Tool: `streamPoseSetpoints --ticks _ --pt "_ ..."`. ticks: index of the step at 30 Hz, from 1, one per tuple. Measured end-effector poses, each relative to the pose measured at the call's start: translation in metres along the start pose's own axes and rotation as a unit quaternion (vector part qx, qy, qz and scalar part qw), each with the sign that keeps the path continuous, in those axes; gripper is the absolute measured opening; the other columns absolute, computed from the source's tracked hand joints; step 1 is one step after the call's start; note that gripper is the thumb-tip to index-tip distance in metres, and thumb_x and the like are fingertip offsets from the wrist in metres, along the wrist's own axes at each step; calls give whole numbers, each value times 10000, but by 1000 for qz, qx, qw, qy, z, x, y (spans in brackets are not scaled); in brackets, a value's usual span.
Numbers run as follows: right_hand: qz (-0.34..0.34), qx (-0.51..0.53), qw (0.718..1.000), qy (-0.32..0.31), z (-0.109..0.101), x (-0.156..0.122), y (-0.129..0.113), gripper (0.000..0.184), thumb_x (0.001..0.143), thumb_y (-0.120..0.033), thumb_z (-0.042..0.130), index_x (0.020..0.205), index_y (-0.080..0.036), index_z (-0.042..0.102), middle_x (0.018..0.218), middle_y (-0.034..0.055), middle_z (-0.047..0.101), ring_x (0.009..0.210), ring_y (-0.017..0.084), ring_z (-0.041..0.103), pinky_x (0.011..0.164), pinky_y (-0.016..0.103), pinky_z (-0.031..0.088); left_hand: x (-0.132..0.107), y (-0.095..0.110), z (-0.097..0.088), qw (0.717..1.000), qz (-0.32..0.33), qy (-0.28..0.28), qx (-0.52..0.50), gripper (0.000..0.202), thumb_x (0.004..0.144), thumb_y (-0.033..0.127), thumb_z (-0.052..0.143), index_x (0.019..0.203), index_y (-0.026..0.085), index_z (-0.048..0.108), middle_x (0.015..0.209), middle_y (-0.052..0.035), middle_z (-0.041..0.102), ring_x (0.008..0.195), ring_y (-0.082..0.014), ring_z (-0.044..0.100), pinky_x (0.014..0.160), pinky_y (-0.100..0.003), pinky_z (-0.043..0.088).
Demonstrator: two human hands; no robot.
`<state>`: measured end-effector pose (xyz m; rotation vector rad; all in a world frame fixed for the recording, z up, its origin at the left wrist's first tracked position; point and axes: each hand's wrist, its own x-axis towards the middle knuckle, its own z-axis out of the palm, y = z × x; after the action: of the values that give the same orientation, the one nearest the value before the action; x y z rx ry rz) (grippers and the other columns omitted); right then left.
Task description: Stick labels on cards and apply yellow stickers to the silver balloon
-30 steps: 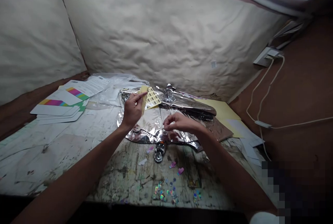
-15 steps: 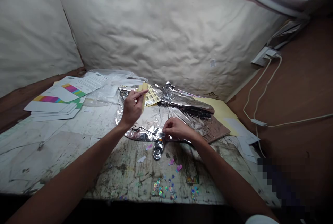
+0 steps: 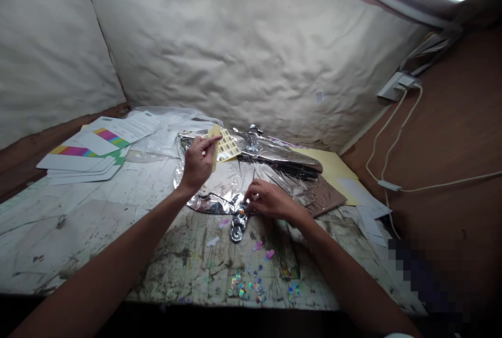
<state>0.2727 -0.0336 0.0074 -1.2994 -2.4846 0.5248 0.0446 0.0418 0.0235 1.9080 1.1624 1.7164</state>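
My left hand (image 3: 198, 166) is closed around a folded strip of yellow backing paper (image 3: 215, 142), held above the table. Joined to it or just behind it is a sheet of small dark-and-gold stickers (image 3: 228, 145). A crumpled silver foil balloon (image 3: 223, 183) lies flat below, its narrow tail (image 3: 237, 225) pointing towards me. At the base of that tail, my right hand (image 3: 264, 198) touches the foil with bent fingertips. Its thumb and forefinger look apart, with nothing visible between them. A small orange mark shows on the tail beside the fingertips.
Printed cards (image 3: 86, 157) are fanned out at the left, beside clear plastic bags (image 3: 157, 136). A brown board (image 3: 327, 196) and yellow paper (image 3: 329, 162) lie at the right. Loose sequins (image 3: 254, 285) are scattered near the front edge. White cables (image 3: 376, 160) hang along the right wall.
My right hand's fingers have spread from a pinch and come down onto the foil near the tail. My left hand keeps its hold with hardly any movement.
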Motion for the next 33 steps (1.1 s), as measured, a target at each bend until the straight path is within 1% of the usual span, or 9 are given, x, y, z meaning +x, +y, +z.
streamPoseSetpoints --ticks 3,6,9,14,19,22,25,30,33 --pt "-100 8 993 -61 -7 -3 -2 292 770 -239 760 1052 -266 687 1146 43 600 1048 192 559 862 283 456 2 -3 -3 1000 2 21 19 320 914 160 480 1142 188 703 885 -43 555 807 -137 540 763 -255 461" --pt "-131 -14 990 -39 -3 -2 1 236 840 -289 701 1077 -279 699 1202 50 621 1101 200 553 897 308 458 6 -14 -6 999 -11 42 22 344 899 139 476 1149 208 702 951 -52 605 856 -144 569 792 -262 479" --pt "-164 0 986 -28 4 0 8 180 905 -312 620 1054 -281 716 1189 42 663 1070 189 597 899 315 466 11 -27 -9 996 -49 66 -40 326 897 161 497 1156 182 694 1050 -67 666 930 -155 619 848 -280 502" --pt "-106 97 989 43 3 1 9 169 926 -275 577 948 -183 718 956 67 727 848 159 676 792 279 511 23 -31 -21 973 -57 208 -76 308 905 160 505 1148 163 693 1104 -77 677 1008 -158 630 925 -284 492" --pt "-141 49 987 -54 -1 0 -1 284 827 -309 713 1104 -245 691 1170 62 664 1082 196 593 914 314 474 35 -18 -44 947 4 320 -21 372 893 72 456 1193 145 664 1093 -67 654 1019 -143 604 964 -272 466" --pt "-146 -17 989 -36 6 1 -2 161 903 -264 614 1019 -276 725 1145 42 689 1019 183 596 873 314 469 38 -18 -49 945 8 325 -23 382 885 80 453 1204 139 654 1101 -70 635 1028 -151 598 953 -273 470" --pt "-142 -5 990 -20 12 2 -3 156 915 -220 579 956 -249 727 1101 49 708 985 177 614 861 313 470 38 -23 -49 950 -6 311 -30 365 886 112 461 1191 148 657 1094 -74 624 1017 -161 597 944 -279 469" --pt "-54 127 990 39 13 2 -1 64 837 -219 632 826 -183 684 883 52 691 796 157 630 740 278 481 36 -19 -49 957 3 291 -3 368 903 136 447 1210 176 646 1099 -82 602 1013 -172 588 925 -285 478" --pt "26 250 967 46 11 6 8 208 773 -362 702 738 -167 639 810 36 654 747 154 602 689 264 466 27 -10 -43 977 43 203 56 359 923 172 448 1234 176 627 1150 -103 581 1032 -199 578 883 -314 502"
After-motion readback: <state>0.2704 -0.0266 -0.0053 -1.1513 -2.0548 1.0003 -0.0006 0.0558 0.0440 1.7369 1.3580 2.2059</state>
